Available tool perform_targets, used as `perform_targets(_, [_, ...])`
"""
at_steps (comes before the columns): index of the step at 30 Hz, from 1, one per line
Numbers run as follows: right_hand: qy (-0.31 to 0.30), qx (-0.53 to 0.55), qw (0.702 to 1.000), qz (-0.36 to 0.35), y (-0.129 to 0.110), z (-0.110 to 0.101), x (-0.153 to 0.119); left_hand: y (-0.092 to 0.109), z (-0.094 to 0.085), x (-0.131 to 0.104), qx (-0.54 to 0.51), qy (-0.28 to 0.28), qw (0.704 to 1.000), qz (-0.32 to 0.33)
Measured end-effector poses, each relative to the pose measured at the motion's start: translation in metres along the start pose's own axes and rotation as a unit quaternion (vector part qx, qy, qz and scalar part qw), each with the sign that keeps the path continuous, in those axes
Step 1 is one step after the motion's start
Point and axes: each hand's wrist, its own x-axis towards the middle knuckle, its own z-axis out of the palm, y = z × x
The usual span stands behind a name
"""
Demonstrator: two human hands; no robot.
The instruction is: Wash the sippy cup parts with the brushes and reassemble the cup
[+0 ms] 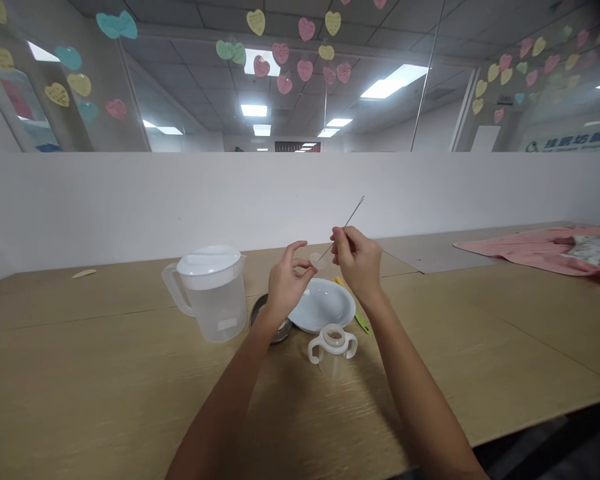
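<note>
Between thumb and fingers, my left hand (291, 278) pinches a small clear part (317, 261), which looks like a bottle nipple or cap. My right hand (357, 260) grips a thin wire tool (354, 212), tilted, its lower end at the clear part. Below both hands lies a white oval bowl (325, 305). Nearer to me stands a lidless bottle (333, 357) with two white handles. A dark metal dish (281, 331) is partly hidden behind my left wrist. Beside the bowl, a yellow and green utensil (361, 323) lies partly behind my right hand.
A translucent pitcher (219, 300) with a white lid stands on the table (105, 373), left of my left hand. A pink cloth (510, 247) lies at the far right, near a grey mat (430, 255). A white wall (180, 200) rises behind the table.
</note>
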Motion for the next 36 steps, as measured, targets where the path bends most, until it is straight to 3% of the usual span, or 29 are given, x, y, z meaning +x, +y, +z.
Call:
perform_targets(7, [-0.079, -0.007, 0.997, 0.018, 0.009, 0.028, -0.014, -0.012, 0.002, 0.002, -0.06, -0.023, 0.998, -0.01])
perform_targets(11, [-0.097, -0.009, 0.995, 0.022, 0.017, 0.036, -0.019, -0.013, 0.003, 0.003, -0.088, -0.003, 0.996, -0.023])
perform_targets(14, [-0.107, -0.006, 0.994, 0.027, 0.018, 0.031, -0.016, -0.011, 0.001, 0.004, -0.101, 0.002, 0.995, -0.02])
perform_targets(17, [-0.104, 0.001, 0.994, 0.025, 0.012, 0.019, -0.01, -0.007, -0.003, 0.003, -0.084, -0.037, 0.996, 0.0])
perform_targets(21, [-0.047, 0.045, 0.997, 0.029, -0.006, -0.001, -0.003, -0.004, -0.004, 0.0, -0.054, -0.101, 0.993, 0.004])
perform_targets(24, [-0.029, 0.003, 1.0, 0.008, -0.013, -0.009, -0.002, -0.005, 0.0, -0.002, -0.053, -0.125, 0.991, 0.009])
perform_targets(29, [-0.001, -0.042, 0.999, -0.024, 0.0, 0.002, -0.004, 0.001, 0.005, -0.003, -0.136, -0.062, 0.989, -0.001])
perform_targets(36, [-0.052, -0.037, 0.997, -0.048, 0.013, 0.017, -0.008, 0.011, -0.001, 0.0, -0.191, 0.007, 0.982, -0.017])
